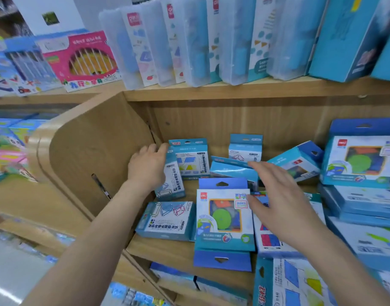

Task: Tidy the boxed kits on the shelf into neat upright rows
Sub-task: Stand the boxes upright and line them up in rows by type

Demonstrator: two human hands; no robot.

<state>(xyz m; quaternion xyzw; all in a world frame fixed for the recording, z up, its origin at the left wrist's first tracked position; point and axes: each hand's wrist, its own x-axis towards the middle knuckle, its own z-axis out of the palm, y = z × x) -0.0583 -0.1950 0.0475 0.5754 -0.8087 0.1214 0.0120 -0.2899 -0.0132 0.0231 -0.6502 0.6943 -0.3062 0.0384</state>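
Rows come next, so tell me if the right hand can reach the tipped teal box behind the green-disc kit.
Probably yes: the right hand hovers open, fingertips right by the tipped teal box, nothing between them.

A leaning box (173, 180) at the left wall of the shelf (160, 250) is held by the left hand (147, 166), fingers (163, 149) curled over its top edge. The right hand (280, 208) is spread flat above a pink-block box (269, 241). An upright box (190, 160) is seen just right of the leaning one. Nearer, a disc box (225, 217) and a frame box (166, 220) are laid flat.
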